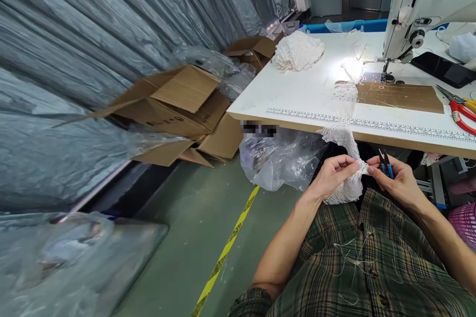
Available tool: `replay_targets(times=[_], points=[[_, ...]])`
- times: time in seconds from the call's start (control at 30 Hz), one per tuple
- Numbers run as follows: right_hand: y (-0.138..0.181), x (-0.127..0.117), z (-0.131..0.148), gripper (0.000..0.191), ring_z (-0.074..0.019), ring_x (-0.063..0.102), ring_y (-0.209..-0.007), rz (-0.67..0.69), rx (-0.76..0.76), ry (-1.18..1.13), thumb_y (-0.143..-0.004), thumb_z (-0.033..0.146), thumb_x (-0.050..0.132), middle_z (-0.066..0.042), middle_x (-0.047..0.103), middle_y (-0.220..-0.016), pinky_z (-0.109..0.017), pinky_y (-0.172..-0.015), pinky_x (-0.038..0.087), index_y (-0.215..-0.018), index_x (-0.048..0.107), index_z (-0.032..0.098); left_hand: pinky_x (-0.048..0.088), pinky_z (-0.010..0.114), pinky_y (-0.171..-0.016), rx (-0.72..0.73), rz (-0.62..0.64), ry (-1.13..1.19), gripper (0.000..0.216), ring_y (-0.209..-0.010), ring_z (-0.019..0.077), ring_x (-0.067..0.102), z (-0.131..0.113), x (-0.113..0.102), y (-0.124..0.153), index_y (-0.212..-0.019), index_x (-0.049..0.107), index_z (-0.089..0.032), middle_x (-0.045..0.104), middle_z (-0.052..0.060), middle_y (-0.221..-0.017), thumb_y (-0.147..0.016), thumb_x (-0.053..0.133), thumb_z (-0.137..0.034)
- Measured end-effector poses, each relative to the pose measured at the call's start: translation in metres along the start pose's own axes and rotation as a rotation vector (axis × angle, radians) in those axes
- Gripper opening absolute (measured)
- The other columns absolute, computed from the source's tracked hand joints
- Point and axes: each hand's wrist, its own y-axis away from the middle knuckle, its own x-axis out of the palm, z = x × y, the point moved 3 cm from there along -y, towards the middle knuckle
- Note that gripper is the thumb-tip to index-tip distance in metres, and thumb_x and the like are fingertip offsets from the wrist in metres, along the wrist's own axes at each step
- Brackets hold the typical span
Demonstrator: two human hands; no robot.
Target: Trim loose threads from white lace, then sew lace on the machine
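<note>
A strip of white lace trim [345, 138] runs from under the sewing machine [427, 5], over the table's front edge and down into my lap. My left hand [332, 176] pinches the lace just below the table edge, fingers closed on it. Right beside it, my right hand [396, 183] is closed on small blue thread snips [386, 164], blades pointing up, and its fingertips also touch the lace end. A heap of the same lace [297, 51] lies at the table's far left.
The white table [290, 104] bears a printed ruler, a cardboard sheet [399, 96], red-handled scissors [461, 109] and a dark phone [442, 69]. Cardboard boxes [178, 104] and a clear plastic bag [278, 158] lie on the green floor by plastic-sheeted walls. A yellow tape line [226, 250] crosses the floor.
</note>
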Motion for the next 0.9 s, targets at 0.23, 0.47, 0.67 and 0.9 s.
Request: replay_targets(times=[0.23, 0.47, 0.67, 0.9], points=[[0.001, 0.0, -0.001, 0.042, -0.0102, 0.044, -0.05, -0.004, -0.018, -0.001, -0.073, 0.058, 0.073, 0.0, 0.059, -0.066, -0.024, -0.041, 0.032, -0.085, 0.064, 0.019, 0.044, 0.025, -0.071, -0.029, 0.009, 0.017, 0.046, -0.07, 0.0106, 0.057, 0.001, -0.001, -0.003, -0.078, 0.068, -0.013, 0.067, 0.001, -0.076, -0.062, 0.085, -0.053], [0.002, -0.002, -0.006, 0.04, -0.0122, 0.05, -0.053, -0.014, -0.025, -0.022, -0.072, 0.054, 0.075, -0.001, 0.061, -0.067, -0.026, -0.047, 0.04, -0.085, 0.065, 0.018, 0.045, 0.025, -0.068, -0.017, 0.03, -0.016, 0.046, -0.067, 0.0095, 0.057, 0.0, -0.001, -0.003, -0.078, 0.066, -0.013, 0.065, 0.0, -0.075, -0.063, 0.084, -0.052], [0.001, -0.004, -0.011, 0.039, -0.0153, 0.054, -0.062, -0.005, -0.059, 0.054, -0.074, 0.053, 0.073, -0.002, 0.063, -0.072, -0.028, -0.054, 0.044, -0.09, 0.071, 0.018, 0.044, 0.024, -0.064, 0.064, 0.047, -0.173, 0.043, -0.066, 0.0097, 0.056, 0.0, 0.001, -0.002, -0.08, 0.065, -0.013, 0.065, 0.002, -0.077, -0.071, 0.078, -0.053], [0.003, -0.008, -0.013, 0.022, -0.0128, 0.048, -0.054, -0.04, -0.106, 0.097, -0.081, 0.041, 0.066, 0.001, 0.058, -0.063, -0.025, -0.047, 0.037, -0.081, 0.068, 0.02, 0.047, 0.026, -0.069, 0.354, 0.071, -0.691, 0.016, -0.075, 0.014, 0.061, 0.009, 0.001, 0.002, -0.093, 0.067, -0.018, 0.07, 0.003, -0.085, -0.085, 0.065, -0.032]])
